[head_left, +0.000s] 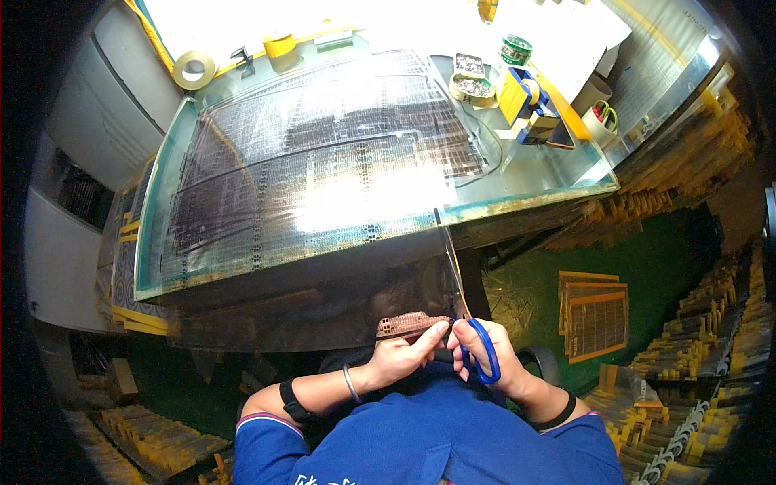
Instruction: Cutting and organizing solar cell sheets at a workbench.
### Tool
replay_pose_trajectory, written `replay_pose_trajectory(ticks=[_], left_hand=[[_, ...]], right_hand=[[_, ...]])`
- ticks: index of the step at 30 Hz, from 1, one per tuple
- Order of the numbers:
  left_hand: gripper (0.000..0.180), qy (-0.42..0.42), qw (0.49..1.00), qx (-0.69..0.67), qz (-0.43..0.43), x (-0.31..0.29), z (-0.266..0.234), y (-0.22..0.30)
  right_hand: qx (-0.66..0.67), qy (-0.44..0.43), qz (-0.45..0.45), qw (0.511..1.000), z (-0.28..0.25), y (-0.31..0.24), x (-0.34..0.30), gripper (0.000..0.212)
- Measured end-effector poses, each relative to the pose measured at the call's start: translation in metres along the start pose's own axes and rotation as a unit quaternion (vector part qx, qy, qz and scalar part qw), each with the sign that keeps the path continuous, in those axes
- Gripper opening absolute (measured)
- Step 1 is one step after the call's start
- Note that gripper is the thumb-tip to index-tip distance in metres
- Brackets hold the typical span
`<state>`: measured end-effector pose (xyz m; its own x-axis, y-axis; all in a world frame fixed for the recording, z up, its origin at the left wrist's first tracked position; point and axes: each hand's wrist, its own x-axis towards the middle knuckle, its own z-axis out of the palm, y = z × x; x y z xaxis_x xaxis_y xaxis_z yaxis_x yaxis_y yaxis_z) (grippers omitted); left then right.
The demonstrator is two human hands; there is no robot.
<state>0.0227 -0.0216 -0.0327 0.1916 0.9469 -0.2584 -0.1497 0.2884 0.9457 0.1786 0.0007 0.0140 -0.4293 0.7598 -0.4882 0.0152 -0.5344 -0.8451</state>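
My right hand is closed round the blue-handled scissors, their blades pointing away from me along the right edge of a large dark film sheet. The sheet has a fine grid pattern and lies on a glass-topped table, its near part hanging over the front edge toward me. My left hand pinches the near edge of this sheet, close beside the scissors. A brownish patterned patch of the film shows just above my left fingers. Whether the blades are apart is hard to make out.
On the glass table stand a blue-and-yellow tape dispenser, stacked tins, a green tape roll and a yellow roll. A cup holds tools at the right. Framed panels lie on the green floor.
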Motion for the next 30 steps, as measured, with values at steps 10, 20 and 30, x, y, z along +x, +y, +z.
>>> replay_pose_trajectory(ticks=[10,20,30], left_hand=[[0.019,-0.011,1.0,-0.003,0.002,-0.005,-0.002,0.003],[0.022,0.022,0.999,-0.026,-0.01,-0.006,-0.005,0.016],[0.022,0.084,0.973,-0.212,-0.032,0.013,-0.036,0.033]], right_hand=[[-0.018,0.019,0.021,0.999,0.001,0.001,-0.002,0.036],[-0.052,0.028,0.011,0.998,0.001,-0.01,-0.007,0.034],[-0.185,-0.049,0.061,0.98,-0.032,0.018,0.008,0.035]])
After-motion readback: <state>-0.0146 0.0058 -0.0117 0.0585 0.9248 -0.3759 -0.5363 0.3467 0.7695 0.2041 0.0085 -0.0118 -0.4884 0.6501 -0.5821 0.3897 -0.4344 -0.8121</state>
